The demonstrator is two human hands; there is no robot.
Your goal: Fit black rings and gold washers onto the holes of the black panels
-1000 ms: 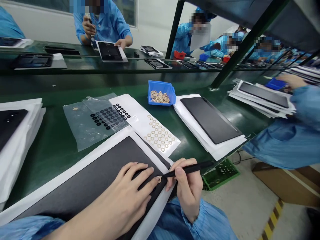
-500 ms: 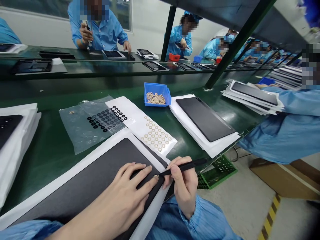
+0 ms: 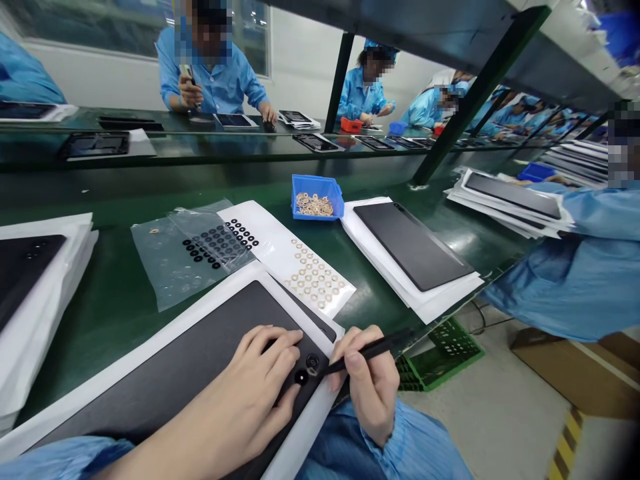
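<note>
A dark tablet back point(image 3: 200, 360) lies on white foam in front of me. My left hand point(image 3: 245, 400) rests flat on it, fingers spread beside the two round camera holes point(image 3: 306, 369). My right hand point(image 3: 367, 387) pinches black tweezers point(image 3: 370, 349) whose tip points at the holes. A white sheet of small tan rings point(image 3: 313, 275) and black rings point(image 3: 243, 230) lies just beyond the tablet.
A blue bin of rings point(image 3: 317, 197) stands on the green belt point(image 3: 110, 293). Another tablet on foam point(image 3: 413, 247) is to the right, a clear bag point(image 3: 190, 250) to the left, stacked tablets point(image 3: 30, 287) far left. A co-worker's blue sleeve point(image 3: 575, 267) is at right; others work across the line.
My left fingers have drawn back a little, uncovering the two camera holes. The tweezers' tip has dropped slightly toward them. The view has shifted a bit.
</note>
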